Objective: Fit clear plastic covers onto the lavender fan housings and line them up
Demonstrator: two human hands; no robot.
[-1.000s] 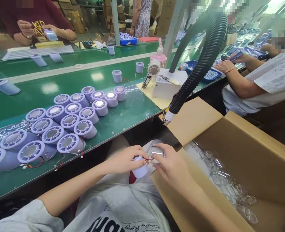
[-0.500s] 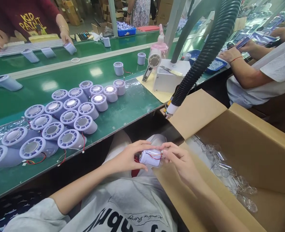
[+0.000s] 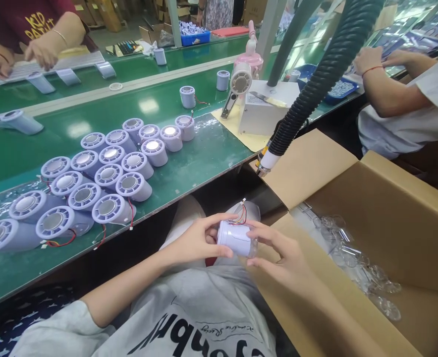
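Note:
Above my lap, a lavender cylinder [image 3: 234, 239] lies on its side between my hands, with a clear part at its right end. Thin red and dark wires [image 3: 243, 214] with a small white connector stick up from its top. My left hand [image 3: 206, 239] is wrapped round its left end. The fingers and thumb of my right hand [image 3: 273, 248] grip its right end. Rows of similar lavender cylinders [image 3: 109, 209] stand on the green table [image 3: 189, 173] to the left, some with loose wires.
An open cardboard box [image 3: 397, 218] at the right holds clear plastic parts [image 3: 353, 255]. A black ribbed hose [image 3: 315, 79] hangs over the table edge. A pink stand [image 3: 249, 59] and a white box [image 3: 263, 114] sit behind. People work opposite and at the right.
The cylinder has been turned, so its wires now stand up at the top instead of lying across its front. My right fingers have moved from the wires to the clear end.

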